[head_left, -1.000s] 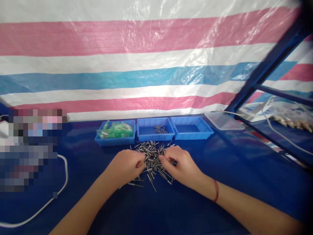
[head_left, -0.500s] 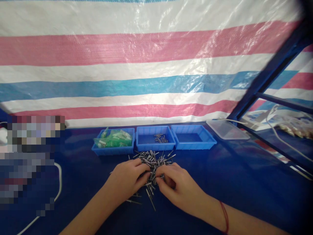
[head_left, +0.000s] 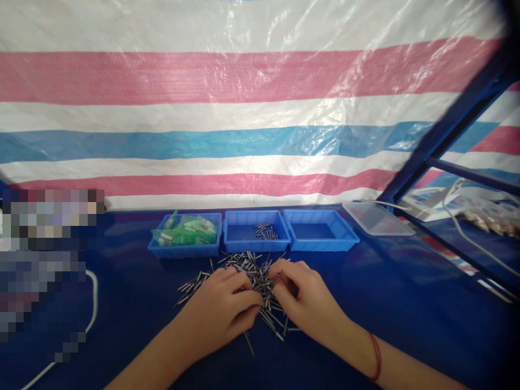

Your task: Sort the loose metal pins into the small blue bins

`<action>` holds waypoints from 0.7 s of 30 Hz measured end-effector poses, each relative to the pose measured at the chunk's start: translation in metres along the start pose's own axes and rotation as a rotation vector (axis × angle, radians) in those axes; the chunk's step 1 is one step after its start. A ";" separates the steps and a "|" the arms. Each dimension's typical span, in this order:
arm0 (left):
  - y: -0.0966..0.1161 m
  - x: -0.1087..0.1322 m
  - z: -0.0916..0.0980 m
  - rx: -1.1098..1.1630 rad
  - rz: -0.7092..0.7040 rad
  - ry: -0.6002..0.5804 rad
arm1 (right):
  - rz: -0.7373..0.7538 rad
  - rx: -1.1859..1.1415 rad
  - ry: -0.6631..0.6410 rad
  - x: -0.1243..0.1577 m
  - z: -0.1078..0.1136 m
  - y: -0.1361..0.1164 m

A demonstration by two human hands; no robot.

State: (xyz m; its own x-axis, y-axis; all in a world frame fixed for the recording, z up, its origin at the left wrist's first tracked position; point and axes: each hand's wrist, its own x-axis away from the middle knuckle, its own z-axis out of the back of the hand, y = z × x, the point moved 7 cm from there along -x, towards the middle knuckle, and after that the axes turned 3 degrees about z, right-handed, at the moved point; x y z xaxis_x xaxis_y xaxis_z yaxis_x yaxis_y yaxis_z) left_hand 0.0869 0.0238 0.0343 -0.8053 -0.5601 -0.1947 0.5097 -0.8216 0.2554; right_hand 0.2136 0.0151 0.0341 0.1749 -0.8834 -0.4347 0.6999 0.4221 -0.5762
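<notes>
A loose heap of blind rivets [head_left: 247, 264], thin metal pins with thicker bodies, lies on the blue table in front of the trays. My left hand [head_left: 231, 303] rests at the heap's left front side, its fingers curled and the thumb close to the index finger; what lies between them is hidden. At the right side of the heap, my right hand [head_left: 303, 292] is closed in a pinch around what appears to be a rivet, mostly covered by the fingers. A red cord circles my right wrist. More rivets fan out to the left and below the fingers.
Three blue trays stand in a row behind the heap: the left tray [head_left: 184, 251] holds green plastic bags, the middle tray [head_left: 257, 246] several rivets, and the right tray [head_left: 325, 245] shows a bare bottom. Beside them lies a clear lid [head_left: 379, 219]. A white cable [head_left: 95, 298] runs left.
My left hand has moved right and nearer, uncovering rivets on the left. My right hand has shifted slightly right and away from me. Rivets at the front of the heap are spread further right.
</notes>
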 end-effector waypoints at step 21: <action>0.004 0.005 -0.020 -0.133 0.161 -0.136 | -0.038 -0.044 -0.221 0.008 -0.020 -0.006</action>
State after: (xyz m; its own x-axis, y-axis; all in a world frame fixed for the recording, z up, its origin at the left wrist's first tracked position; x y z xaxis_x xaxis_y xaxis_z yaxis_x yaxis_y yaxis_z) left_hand 0.0912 0.0160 0.0154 -0.7389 -0.6731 -0.0302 0.6632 -0.7345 0.1440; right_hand 0.1965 0.0096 0.0203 0.3003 -0.9198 -0.2525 0.6790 0.3921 -0.6207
